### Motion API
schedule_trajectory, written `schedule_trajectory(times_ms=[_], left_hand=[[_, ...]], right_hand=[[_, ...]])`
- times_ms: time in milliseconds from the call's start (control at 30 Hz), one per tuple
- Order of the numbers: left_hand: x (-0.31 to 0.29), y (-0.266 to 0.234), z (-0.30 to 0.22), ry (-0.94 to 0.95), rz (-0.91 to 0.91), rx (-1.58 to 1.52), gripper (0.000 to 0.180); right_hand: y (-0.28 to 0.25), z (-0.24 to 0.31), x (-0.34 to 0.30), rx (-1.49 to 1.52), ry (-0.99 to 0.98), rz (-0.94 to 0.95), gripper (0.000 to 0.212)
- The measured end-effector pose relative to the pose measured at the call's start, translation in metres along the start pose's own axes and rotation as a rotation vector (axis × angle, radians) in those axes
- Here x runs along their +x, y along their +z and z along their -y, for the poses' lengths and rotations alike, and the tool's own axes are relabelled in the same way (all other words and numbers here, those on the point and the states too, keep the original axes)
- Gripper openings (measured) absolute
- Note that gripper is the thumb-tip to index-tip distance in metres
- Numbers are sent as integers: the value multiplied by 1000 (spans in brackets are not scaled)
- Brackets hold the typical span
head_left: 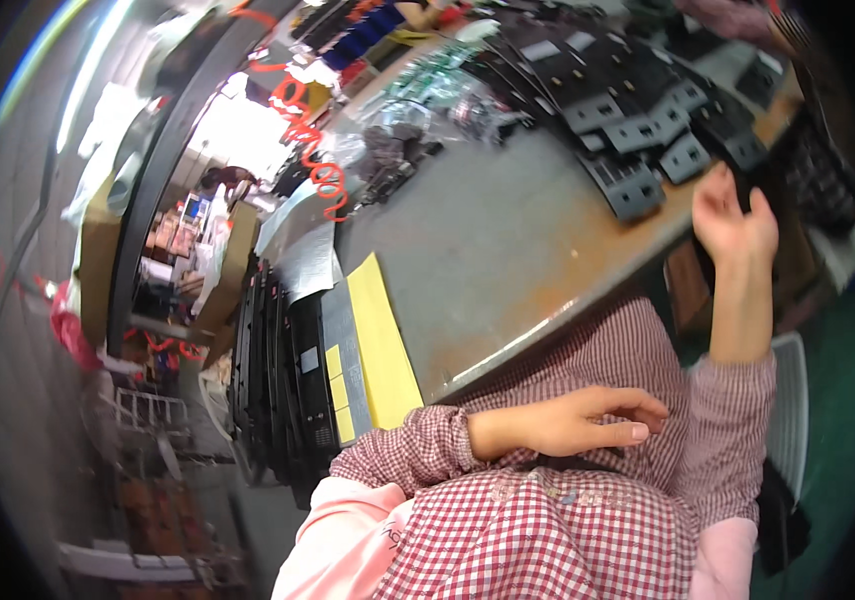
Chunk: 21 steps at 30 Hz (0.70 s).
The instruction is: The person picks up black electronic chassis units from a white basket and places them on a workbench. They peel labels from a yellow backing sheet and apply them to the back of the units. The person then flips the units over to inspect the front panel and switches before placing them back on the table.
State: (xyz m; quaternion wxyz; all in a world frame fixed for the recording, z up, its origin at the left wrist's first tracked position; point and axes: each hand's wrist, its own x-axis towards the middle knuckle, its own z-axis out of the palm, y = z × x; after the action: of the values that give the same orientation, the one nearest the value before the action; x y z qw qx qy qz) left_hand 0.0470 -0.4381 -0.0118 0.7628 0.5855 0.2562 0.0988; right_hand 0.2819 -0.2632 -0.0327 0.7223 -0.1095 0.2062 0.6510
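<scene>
Hands first: your left hand (578,420) hangs in front of your checked apron (528,540), fingers loosely bent, nothing in its grasp. Out to the right, your right hand (735,225) is up at the table's edge, half open, fingers curled, gripping nothing you can see; its fingertips sit just beside the nearest black parts, and whether they touch, you cannot tell.

Biggest of all, the grey table (478,250) stretches away before you, rust-brown along its near edge. On its far right side lie the black parts (638,120), overlapping in a heap, holes showing in their ends. Over to your left, black panels (278,370) stand packed side by side. Clear bags (428,90) crowd the table's far side. Next down, a yellow sheet (383,345) lies by the left edge, then an orange coiled cord (303,130) dangles, and smallest, yellow labels (339,390) line up left of the sheet.
</scene>
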Motion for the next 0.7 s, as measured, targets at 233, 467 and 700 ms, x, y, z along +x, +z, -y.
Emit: schedule_trajectory(times_ms=[233,467,700], left_hand=[[-57,-21,22,225,-615,301,38],[-219,-69,106,-8,-1785,851,39],[-239,-67,161,-756,-1472,979,77]], right_hand=[[170,-194,-46,-809,-88,1222,22],[-88,-43,-139,-1704,250,840,41],[-154,-74,-146,-1699,209,515,29]])
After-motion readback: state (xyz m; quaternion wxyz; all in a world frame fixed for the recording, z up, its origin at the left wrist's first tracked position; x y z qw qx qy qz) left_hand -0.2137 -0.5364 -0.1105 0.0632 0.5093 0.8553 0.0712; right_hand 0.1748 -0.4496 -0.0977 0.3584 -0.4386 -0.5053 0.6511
